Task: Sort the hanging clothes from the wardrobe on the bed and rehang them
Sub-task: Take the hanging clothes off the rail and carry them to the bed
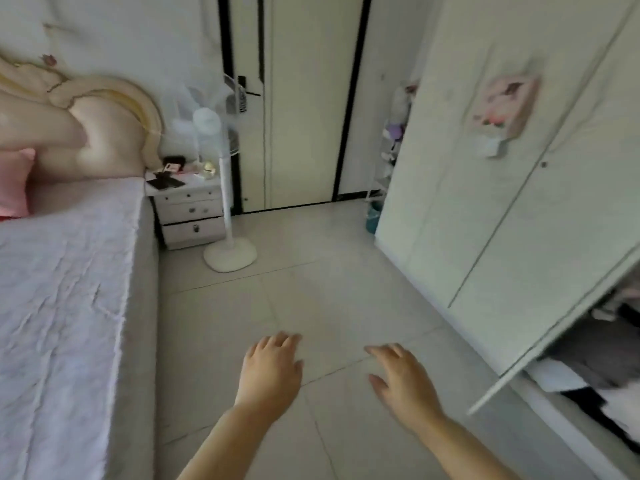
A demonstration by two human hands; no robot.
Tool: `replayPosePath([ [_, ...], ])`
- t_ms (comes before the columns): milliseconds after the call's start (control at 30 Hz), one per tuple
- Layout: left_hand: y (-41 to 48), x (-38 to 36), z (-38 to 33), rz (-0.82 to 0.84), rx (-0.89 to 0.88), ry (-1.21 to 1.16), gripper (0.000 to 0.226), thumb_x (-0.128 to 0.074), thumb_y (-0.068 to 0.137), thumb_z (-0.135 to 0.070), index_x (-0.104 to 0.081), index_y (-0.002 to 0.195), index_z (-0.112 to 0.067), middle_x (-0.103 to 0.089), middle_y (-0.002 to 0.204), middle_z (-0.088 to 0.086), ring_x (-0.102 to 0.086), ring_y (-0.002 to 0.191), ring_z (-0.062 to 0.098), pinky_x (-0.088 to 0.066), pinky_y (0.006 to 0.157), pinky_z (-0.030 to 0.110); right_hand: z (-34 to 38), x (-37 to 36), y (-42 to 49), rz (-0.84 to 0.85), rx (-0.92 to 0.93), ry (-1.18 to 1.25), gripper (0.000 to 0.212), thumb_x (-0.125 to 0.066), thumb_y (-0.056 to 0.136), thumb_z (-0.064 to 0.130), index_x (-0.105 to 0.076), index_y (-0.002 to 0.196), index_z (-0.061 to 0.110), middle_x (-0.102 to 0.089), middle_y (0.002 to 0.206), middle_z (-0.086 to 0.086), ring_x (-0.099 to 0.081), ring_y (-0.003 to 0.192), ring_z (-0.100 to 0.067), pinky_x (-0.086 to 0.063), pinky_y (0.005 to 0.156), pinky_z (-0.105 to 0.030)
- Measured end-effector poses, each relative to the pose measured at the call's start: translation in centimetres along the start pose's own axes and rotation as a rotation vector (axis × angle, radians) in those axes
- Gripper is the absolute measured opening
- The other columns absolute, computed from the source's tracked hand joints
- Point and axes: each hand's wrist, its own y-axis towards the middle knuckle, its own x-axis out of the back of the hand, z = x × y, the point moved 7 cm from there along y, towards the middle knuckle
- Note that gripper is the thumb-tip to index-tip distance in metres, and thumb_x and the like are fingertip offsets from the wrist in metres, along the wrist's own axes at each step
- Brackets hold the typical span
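A white wardrobe (485, 209) fills the right side; one door (561, 327) at the near right stands ajar. Behind it I see dark, grey and white clothes (588, 365), only partly visible. The bed (62, 306) with a wrinkled pale lilac cover runs along the left. My left hand (272, 370) and my right hand (403, 379) are stretched out over the tiled floor between bed and wardrobe, palms down, fingers apart, holding nothing. My right hand is well short of the ajar door's edge.
A white standing fan (221, 188) and a small white nightstand (190, 213) with dark items on top stand by the bed's head. A closed cream door (311, 98) is straight ahead. Pink pillows (14, 181) lean on the padded headboard. A narrow shelf (391, 157) sits beside the wardrobe.
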Motion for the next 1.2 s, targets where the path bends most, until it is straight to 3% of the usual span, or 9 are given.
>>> replayPosePath([
  [200,5.8,-7.1,-23.0,0.115,-0.379,-0.059,0.046,-0.041,0.094,-0.037,-0.033,0.139,-0.032,-0.039,0.141,-0.010,-0.032,0.131,0.011,-0.018,0.108,0.025,-19.8,8.8,-6.5,-0.147,-0.321,-0.009,0.045,-0.051,0.092,0.031,-0.041,0.136,0.031,-0.048,0.126,0.008,-0.046,0.115,-0.010,-0.038,0.096,-0.021],
  [500,8.2,-12.9,-50.4,0.151,-0.831,-0.096,0.043,-0.042,0.094,-0.036,-0.036,0.136,-0.031,-0.044,0.135,-0.011,-0.038,0.125,0.009,-0.021,0.105,0.023,-39.4,18.4,-14.4,-0.291,-0.684,-0.081,0.046,-0.047,0.093,0.029,-0.037,0.138,0.031,-0.043,0.132,0.008,-0.042,0.120,-0.010,-0.033,0.097,-0.021],
  [833,12.9,-15.0,-68.8,0.175,-1.189,-0.190,0.044,-0.044,0.092,-0.037,-0.038,0.135,-0.029,-0.044,0.135,-0.007,-0.041,0.122,0.014,-0.031,0.102,0.029,-51.2,27.6,-17.8,-0.483,-0.992,-0.158,0.048,-0.053,0.092,0.028,-0.040,0.138,0.027,-0.046,0.133,0.004,-0.044,0.120,-0.014,-0.037,0.099,-0.026],
  [1100,15.7,-14.8,-80.9,0.150,-1.345,-0.333,0.045,-0.046,0.093,-0.036,-0.039,0.136,-0.027,-0.047,0.134,-0.007,-0.045,0.119,0.012,-0.034,0.097,0.025,-57.2,35.1,-20.0,-0.639,-1.110,-0.221,0.049,-0.056,0.090,0.023,-0.042,0.137,0.024,-0.047,0.132,-0.002,-0.047,0.117,-0.021,-0.039,0.097,-0.028],
  [1200,16.7,-15.4,-85.5,0.182,-1.355,-0.386,0.047,-0.048,0.093,-0.033,-0.039,0.138,-0.022,-0.046,0.136,-0.002,-0.043,0.122,0.016,-0.036,0.101,0.029,-60.4,37.9,-20.4,-0.682,-1.104,-0.262,0.051,-0.058,0.089,0.021,-0.042,0.137,0.022,-0.046,0.132,-0.003,-0.048,0.116,-0.020,-0.038,0.096,-0.024],
])
